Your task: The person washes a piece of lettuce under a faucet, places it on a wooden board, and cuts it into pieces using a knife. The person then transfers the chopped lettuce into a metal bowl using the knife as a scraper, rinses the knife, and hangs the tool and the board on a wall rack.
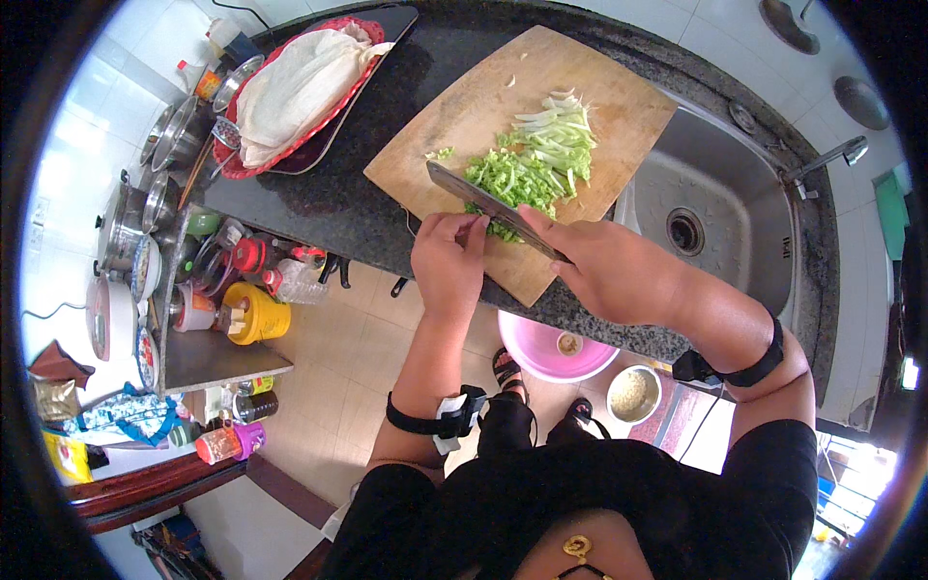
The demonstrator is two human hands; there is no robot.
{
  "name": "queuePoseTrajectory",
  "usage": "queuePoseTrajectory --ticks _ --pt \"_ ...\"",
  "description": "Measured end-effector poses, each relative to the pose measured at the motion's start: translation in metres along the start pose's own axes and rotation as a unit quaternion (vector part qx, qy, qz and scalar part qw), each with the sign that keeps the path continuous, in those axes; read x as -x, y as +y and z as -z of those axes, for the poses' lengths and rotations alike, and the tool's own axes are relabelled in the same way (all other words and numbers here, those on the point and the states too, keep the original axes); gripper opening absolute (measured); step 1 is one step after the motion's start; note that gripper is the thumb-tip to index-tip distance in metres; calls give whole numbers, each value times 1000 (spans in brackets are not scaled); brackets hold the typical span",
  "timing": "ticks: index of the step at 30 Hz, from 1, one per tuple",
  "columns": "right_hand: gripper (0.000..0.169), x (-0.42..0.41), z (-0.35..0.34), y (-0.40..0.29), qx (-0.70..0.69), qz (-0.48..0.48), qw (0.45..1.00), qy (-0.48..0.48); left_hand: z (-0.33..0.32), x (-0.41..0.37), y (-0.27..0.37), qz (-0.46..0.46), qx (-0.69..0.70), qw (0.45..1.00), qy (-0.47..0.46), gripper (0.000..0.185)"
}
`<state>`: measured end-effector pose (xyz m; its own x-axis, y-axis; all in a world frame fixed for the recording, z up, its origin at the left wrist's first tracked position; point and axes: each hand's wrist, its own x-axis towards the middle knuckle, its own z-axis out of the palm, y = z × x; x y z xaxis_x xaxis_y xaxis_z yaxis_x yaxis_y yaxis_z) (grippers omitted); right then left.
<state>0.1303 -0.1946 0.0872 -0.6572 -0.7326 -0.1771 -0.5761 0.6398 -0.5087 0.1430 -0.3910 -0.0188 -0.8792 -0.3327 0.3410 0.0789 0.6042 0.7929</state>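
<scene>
My right hand (pixel 609 268) grips a cleaver (pixel 493 206), whose dark blade lies slantwise over the near part of a wooden cutting board (pixel 449 116). Chopped leafy greens (pixel 507 177) are heaped just beyond the blade, and longer pale green strips (pixel 558 134) lie behind them. At the board's near left edge is my left hand (pixel 453 250), fingers bent, thumb and fingertips close to the blade and touching the greens beside it. Whether those fingertips pinch a piece is hidden. A few small scraps lie on the board's far part.
A steel sink (pixel 725 174) with a faucet (pixel 834 156) adjoins the board on the right. On the dark counter (pixel 319 210), a red basket (pixel 290 156) holds a pale cloth. Pots (pixel 119 225) stand at the left. Below are a pink basin (pixel 529 355) and a metal bowl (pixel 634 395).
</scene>
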Motion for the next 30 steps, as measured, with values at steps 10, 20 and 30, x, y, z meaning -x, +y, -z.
queuePoseTrajectory --ticks 10,20,30 --pt "63 -28 -13 15 -43 18 998 43 -5 -1 -5 -38 -38 999 2 10" --pt "35 -22 39 33 4 88 987 131 27 -7 -5 -108 -42 993 38 13" --pt "23 -55 88 66 190 191 961 63 51 -38 45 -258 -263 926 -81 34"
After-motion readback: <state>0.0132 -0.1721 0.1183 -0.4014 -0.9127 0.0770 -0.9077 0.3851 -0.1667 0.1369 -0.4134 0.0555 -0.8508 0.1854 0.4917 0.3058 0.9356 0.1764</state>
